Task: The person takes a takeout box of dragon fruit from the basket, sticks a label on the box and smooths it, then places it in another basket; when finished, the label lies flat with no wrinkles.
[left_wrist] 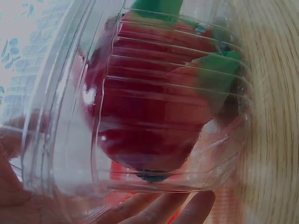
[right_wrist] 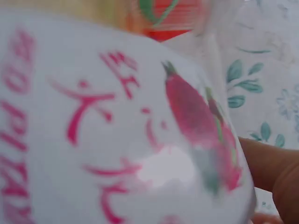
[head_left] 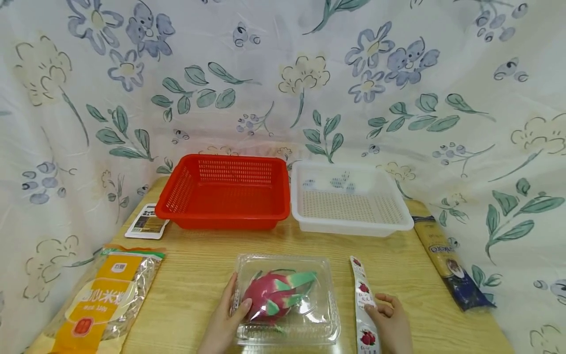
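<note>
A clear plastic clamshell box stands closed near the front of the table, with a pink dragon fruit with green scales inside. My left hand grips the box at its left side, thumb over the lid edge. In the left wrist view, fingers show past the box's ridged wall, and the dragon fruit lies behind the plastic. To the right of the box, my right hand pinches a strip of dragon fruit labels between thumb and fingers. That label strip fills most of the right wrist view, blurred.
A red basket and a white basket stand side by side at the back. On the left lie a bag of grain and a small flat packet. A pasta packet lies along the right edge. Floral cloth hangs behind.
</note>
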Tool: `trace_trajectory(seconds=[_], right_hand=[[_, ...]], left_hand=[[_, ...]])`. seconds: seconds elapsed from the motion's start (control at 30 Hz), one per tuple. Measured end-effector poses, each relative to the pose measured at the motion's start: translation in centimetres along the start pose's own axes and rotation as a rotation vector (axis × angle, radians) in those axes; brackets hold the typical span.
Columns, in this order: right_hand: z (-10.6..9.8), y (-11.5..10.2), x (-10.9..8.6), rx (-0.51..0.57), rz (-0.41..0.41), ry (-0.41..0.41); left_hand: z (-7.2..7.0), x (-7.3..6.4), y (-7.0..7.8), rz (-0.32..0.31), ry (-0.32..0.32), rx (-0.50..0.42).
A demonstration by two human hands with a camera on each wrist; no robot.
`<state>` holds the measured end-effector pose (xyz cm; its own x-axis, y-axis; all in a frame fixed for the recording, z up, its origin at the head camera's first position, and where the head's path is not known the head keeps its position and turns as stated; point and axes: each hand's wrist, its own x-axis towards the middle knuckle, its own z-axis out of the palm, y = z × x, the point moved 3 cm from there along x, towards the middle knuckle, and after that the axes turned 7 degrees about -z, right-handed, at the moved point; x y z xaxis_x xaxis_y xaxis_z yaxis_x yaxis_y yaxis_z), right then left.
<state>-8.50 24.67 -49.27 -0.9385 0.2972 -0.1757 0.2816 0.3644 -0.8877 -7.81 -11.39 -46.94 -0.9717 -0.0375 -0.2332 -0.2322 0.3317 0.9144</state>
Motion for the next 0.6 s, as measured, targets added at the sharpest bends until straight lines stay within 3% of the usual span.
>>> trace_trajectory(seconds=[0.17,0.4,0.47,0.6], right_hand=[[0.0,-2.5,-0.3,0.201,0.008,0.087],[2.1,-6.7,-1.7,0.451,-0.101,0.054],[2.9,-7.7,-2.3,0.487,-0.14,0.031],[4.8,-9.1,-3.6,0.513,-0.224,-0.031]], left_hand=[[-0.2,-0.1,0.4,0.007,0.039,0.058],[-0.3,-0.8,2.7,0.15,0.215,0.239],[-0.3,-1.2,3.6,0.202,0.264,0.237],[0.0,-2.1,5.7,0.337,0.295,0.146]])
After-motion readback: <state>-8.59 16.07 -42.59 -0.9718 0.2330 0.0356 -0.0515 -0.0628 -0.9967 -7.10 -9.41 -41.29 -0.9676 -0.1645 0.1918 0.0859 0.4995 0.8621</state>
